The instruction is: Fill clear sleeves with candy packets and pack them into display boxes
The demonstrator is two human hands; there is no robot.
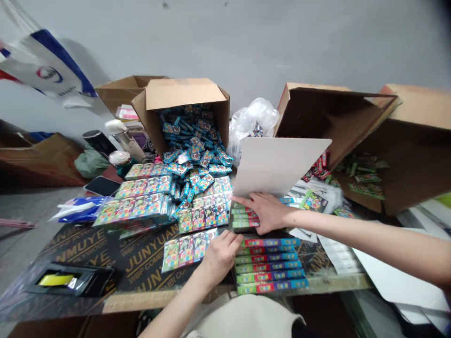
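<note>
The left hand [221, 259] is lying with fingers pressed together on a glossy multicoloured strip of blister packs [186, 250] atop a black printed board [141, 263]; the right hand [267, 212] is spreading its fingers over a short stack of slim green-and-red boxes [244, 218], just above a taller matching stack [269, 265].

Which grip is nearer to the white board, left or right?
Right: the right grip is just below the white board; the left grip is farther below it.
</note>
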